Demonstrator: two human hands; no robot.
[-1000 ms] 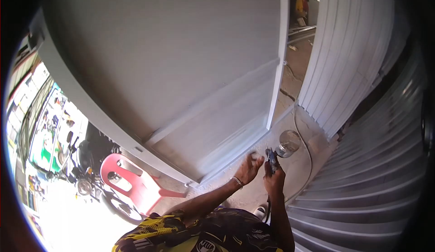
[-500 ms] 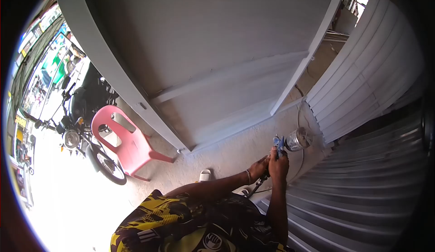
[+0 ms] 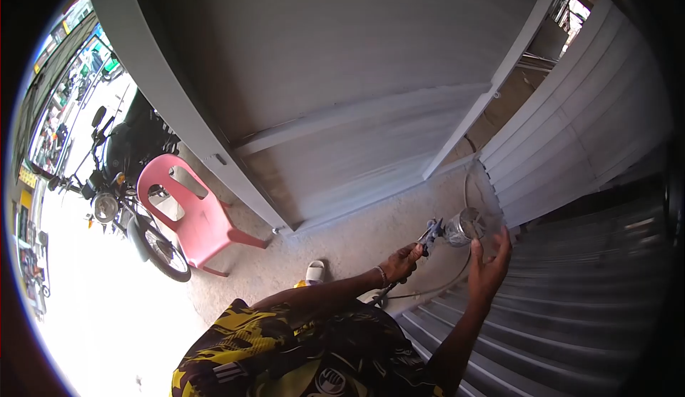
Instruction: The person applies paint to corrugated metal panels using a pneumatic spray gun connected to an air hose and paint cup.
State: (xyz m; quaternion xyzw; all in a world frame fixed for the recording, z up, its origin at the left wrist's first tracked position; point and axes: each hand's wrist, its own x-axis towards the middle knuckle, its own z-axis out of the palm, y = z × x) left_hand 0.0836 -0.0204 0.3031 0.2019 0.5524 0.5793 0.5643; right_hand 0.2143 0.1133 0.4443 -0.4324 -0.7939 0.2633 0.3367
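My left hand is closed around the handle of a spray gun, held out in front of my body. A silvery, paint-smeared cup sits at the far end of the gun, tilted on its side. My right hand is off the gun, its thumb and fingers apart, with the fingertips close by the cup's right end. A dark hose runs over the floor near the gun.
A large grey-painted metal panel with a frame stands ahead. Corrugated sheets lean at the right, with darker ribbed metal below. A pink plastic chair and a motorcycle stand at the left.
My right hand has let go of the spray gun and moved right, opening beside the cup. My left hand keeps the gun, which has shifted slightly left.
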